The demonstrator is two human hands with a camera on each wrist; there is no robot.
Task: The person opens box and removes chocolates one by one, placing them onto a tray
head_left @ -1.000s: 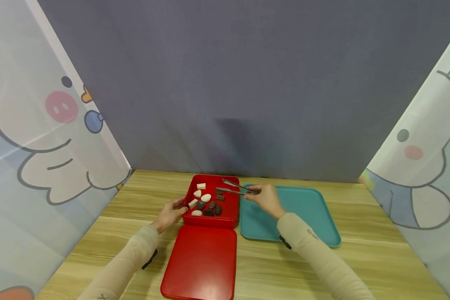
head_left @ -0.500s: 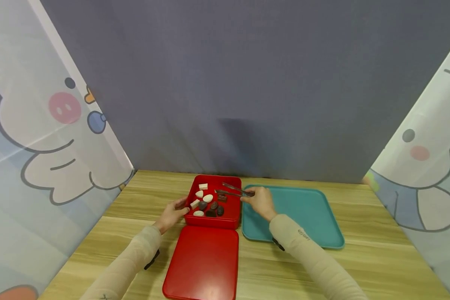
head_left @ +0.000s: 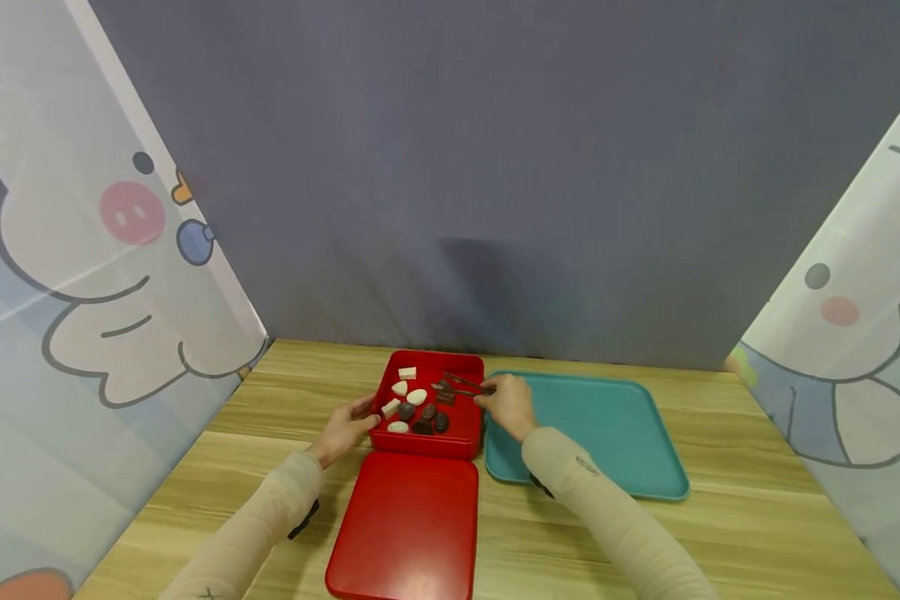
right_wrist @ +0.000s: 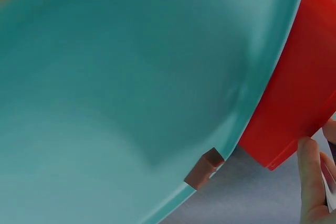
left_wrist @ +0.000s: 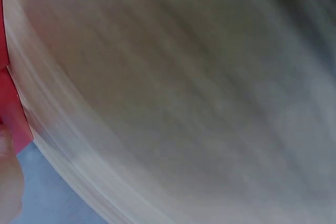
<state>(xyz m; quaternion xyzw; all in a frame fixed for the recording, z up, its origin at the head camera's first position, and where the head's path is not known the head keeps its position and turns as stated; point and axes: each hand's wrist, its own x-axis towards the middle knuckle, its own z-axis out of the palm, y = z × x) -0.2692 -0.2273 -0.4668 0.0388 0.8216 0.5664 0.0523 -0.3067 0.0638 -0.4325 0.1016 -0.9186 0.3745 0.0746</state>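
- Right fingers: we have thumb and forefingers of the right hand (head_left: 512, 406) pinching the tongs (head_left: 463, 381) at the right wall of the red box (head_left: 423, 443).
- The tongs' tips reach inside the box, about the dark slab (head_left: 446, 398) in its right half; whether they grip it, we cannot tell.
- We judge the slab light, stiff and smooth, apt to twist or slip from narrow tips. We would take it low across opposite side faces, squeezing gently in case it chips.
- Left fingers: the left hand (head_left: 341, 430) has thumb and fingers spread, resting against the box's left wall. The box looks like thin, rigid metal or plastic, light enough to slide, so that wall suits a steadying hold.
- Left of the slab, within the box, white pieces (head_left: 416, 397) look rounder and likelier to roll.
- Right of the box lies the teal tray (head_left: 600, 425); nearer us than the box, the red lid (head_left: 405, 525).
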